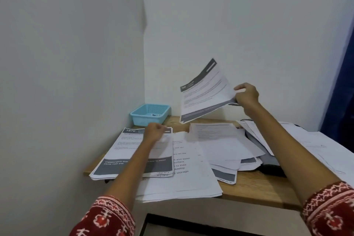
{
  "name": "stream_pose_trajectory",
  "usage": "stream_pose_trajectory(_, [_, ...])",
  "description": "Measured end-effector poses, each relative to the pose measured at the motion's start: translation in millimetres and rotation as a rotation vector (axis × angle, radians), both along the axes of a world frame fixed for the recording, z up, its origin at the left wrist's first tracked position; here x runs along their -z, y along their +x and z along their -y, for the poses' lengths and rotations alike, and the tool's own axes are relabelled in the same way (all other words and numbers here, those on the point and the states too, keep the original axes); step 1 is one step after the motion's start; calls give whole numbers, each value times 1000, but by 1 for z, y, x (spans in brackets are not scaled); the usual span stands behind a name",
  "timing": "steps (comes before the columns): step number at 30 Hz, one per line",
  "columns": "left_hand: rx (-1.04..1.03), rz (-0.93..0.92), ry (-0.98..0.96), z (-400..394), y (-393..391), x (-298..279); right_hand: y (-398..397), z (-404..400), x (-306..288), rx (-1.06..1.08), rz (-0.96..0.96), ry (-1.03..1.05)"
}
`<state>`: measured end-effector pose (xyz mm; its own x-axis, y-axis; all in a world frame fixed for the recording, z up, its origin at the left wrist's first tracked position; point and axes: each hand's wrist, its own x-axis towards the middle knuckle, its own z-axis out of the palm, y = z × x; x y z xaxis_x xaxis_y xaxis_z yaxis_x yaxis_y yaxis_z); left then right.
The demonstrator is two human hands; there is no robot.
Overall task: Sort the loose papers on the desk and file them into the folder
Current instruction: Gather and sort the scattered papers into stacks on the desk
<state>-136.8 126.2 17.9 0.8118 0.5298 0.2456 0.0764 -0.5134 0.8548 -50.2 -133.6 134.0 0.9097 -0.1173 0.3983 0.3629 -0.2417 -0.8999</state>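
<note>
Presently, in the head view, a few printed sheets point(206, 90) are being held in the air above the desk point(254, 186) by the right hand point(246, 96), pinched at one edge between curled fingers and thumb. The left hand point(155, 132) is being rested over the left stack point(132, 153) with fingers curled; whether a sheet is actually being gripped cannot be told.

Risks are being noted as follows. The raised sheets are being held by one edge only, so they could be fanned apart or dropped. The left stack is being allowed to overhang the desk's left edge, and the middle pile point(180, 176) its front edge; either could be knocked off by a passing forearm. A dark flat item, possibly the folder point(268, 161), is being buried under loose papers point(226, 143) at the right, so filing is likely being hindered.

Materials are being recorded: thin, limp white paper with grey printed bands; a smooth wooden top; a rigid blue perforated plastic basket point(150, 114), rectangular, in the back corner.
</note>
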Motion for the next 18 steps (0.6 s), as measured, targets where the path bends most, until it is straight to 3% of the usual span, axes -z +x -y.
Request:
stream_pose_trajectory(3, [-213, 51, 6, -24, -9, -16, -10, -25, 15, -239, -220, 109])
stream_pose_trajectory(8, [-408, -47, 22, -58, -27, -30, -43, -84, 62, -370, -316, -38])
stream_pose_trajectory(13, [-254, -244, 149, -62, -36, -20, -67, -141, 106, -529, -363, -240])
stream_pose_trajectory(18, [-59, -712, 399, -46, -34, -1, -86, -157, 108, -643, -375, -557])
